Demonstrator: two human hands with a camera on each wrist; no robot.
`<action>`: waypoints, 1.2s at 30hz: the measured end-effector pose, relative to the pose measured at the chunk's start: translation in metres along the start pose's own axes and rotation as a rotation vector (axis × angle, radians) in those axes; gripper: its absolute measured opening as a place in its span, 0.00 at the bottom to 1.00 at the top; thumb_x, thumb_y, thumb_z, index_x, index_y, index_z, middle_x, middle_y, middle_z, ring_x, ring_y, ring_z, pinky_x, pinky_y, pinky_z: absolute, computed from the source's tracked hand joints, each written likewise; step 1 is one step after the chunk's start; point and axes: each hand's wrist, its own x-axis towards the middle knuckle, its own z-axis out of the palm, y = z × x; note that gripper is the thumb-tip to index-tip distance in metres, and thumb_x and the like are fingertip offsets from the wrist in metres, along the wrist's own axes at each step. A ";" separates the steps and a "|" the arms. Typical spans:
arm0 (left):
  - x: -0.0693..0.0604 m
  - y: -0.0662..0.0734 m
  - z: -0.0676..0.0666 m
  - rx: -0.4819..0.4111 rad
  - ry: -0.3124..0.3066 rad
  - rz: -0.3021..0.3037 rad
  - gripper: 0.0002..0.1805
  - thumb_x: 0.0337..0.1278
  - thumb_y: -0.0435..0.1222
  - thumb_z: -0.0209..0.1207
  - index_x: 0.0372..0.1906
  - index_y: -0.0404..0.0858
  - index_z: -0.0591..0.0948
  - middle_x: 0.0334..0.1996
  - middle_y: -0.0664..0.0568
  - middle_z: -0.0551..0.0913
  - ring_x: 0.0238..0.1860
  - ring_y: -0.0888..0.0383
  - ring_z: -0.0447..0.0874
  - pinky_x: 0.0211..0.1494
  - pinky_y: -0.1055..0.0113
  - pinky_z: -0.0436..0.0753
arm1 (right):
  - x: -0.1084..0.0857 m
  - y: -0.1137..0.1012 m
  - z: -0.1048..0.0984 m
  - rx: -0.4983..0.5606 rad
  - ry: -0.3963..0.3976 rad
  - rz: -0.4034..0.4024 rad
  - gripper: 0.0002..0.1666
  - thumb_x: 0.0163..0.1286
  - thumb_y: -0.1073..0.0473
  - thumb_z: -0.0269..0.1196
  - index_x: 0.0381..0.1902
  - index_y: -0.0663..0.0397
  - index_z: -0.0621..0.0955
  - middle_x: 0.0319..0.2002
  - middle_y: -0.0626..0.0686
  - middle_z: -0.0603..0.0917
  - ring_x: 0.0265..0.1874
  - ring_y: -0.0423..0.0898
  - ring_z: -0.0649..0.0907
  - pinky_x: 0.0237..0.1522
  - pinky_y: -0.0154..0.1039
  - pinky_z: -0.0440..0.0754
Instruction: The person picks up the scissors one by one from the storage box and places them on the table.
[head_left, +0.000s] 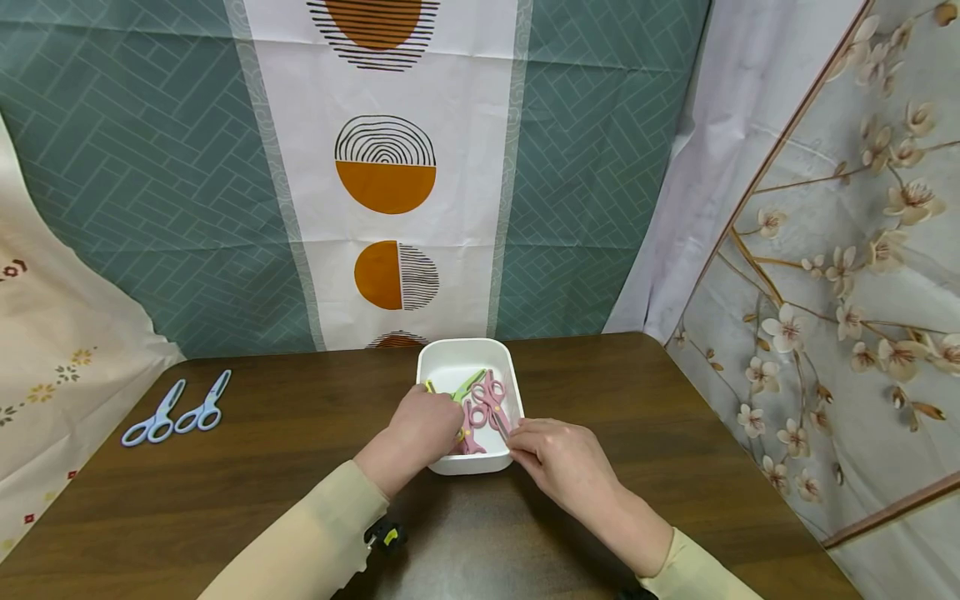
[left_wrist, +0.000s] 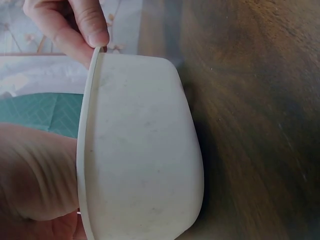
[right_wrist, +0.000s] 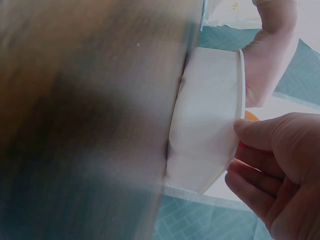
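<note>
A white plastic bin point(head_left: 471, 463) stands on the table with several small scissors inside. Pink scissors point(head_left: 491, 403) lie at its right side, and part of a green pair point(head_left: 469, 383) shows behind my left hand. More pink handles point(head_left: 469, 442) lie nearer the front. My left hand point(head_left: 427, 425) reaches over the left rim, down among the scissors; its fingertips are hidden, so whether it grips a pair is unclear. At the front right corner my right hand point(head_left: 558, 458) pinches the bin's rim, thumb outside, as the right wrist view confirms.
Two light blue scissors point(head_left: 155, 415) point(head_left: 204, 406) lie side by side on the left of the brown wooden table point(head_left: 300, 417). A patterned curtain point(head_left: 600, 167) hangs behind the table's back edge. Floral cloth point(head_left: 840, 333) hangs along the right side.
</note>
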 end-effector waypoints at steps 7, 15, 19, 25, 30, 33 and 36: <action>0.003 -0.001 0.001 -0.036 -0.009 0.012 0.15 0.61 0.44 0.77 0.23 0.46 0.86 0.24 0.54 0.84 0.28 0.56 0.80 0.48 0.53 0.81 | 0.000 0.000 0.000 0.000 0.006 0.002 0.11 0.62 0.61 0.84 0.43 0.48 0.95 0.43 0.43 0.95 0.52 0.44 0.92 0.50 0.46 0.91; 0.001 -0.001 -0.001 -0.086 -0.017 0.008 0.19 0.60 0.45 0.80 0.19 0.48 0.83 0.20 0.56 0.81 0.26 0.56 0.76 0.47 0.52 0.82 | 0.000 -0.001 0.000 -0.002 0.002 0.008 0.12 0.62 0.61 0.84 0.43 0.48 0.96 0.43 0.43 0.95 0.51 0.44 0.92 0.50 0.46 0.91; 0.001 -0.001 0.000 -0.087 -0.004 0.011 0.20 0.58 0.46 0.80 0.18 0.49 0.83 0.20 0.56 0.82 0.25 0.56 0.77 0.45 0.52 0.82 | 0.000 -0.001 0.000 0.001 0.006 0.009 0.12 0.62 0.61 0.84 0.43 0.48 0.96 0.43 0.43 0.95 0.51 0.43 0.92 0.50 0.46 0.91; 0.002 -0.001 0.001 -0.102 -0.001 0.007 0.19 0.58 0.45 0.80 0.18 0.49 0.84 0.20 0.56 0.81 0.26 0.54 0.77 0.42 0.52 0.83 | 0.000 -0.001 0.001 0.002 0.006 0.009 0.11 0.62 0.61 0.84 0.43 0.47 0.95 0.43 0.43 0.95 0.51 0.43 0.92 0.50 0.46 0.91; 0.002 -0.002 0.002 -0.119 -0.004 0.003 0.16 0.60 0.42 0.79 0.20 0.49 0.85 0.24 0.55 0.79 0.28 0.52 0.75 0.42 0.53 0.82 | 0.000 -0.001 0.001 0.000 0.004 0.011 0.11 0.62 0.61 0.84 0.42 0.47 0.95 0.43 0.43 0.95 0.50 0.43 0.92 0.49 0.46 0.91; 0.001 -0.002 0.003 -0.116 0.014 -0.001 0.14 0.61 0.41 0.78 0.22 0.48 0.86 0.26 0.53 0.78 0.30 0.51 0.75 0.41 0.54 0.82 | 0.000 -0.001 0.000 0.000 0.008 0.010 0.11 0.62 0.61 0.84 0.42 0.48 0.95 0.43 0.43 0.95 0.50 0.43 0.92 0.48 0.46 0.91; -0.001 -0.002 0.003 -0.092 0.057 0.003 0.10 0.63 0.41 0.76 0.28 0.46 0.90 0.29 0.50 0.78 0.32 0.50 0.76 0.41 0.55 0.82 | 0.000 -0.001 0.000 -0.003 0.007 0.009 0.11 0.61 0.61 0.84 0.42 0.47 0.95 0.43 0.43 0.95 0.50 0.43 0.92 0.48 0.45 0.91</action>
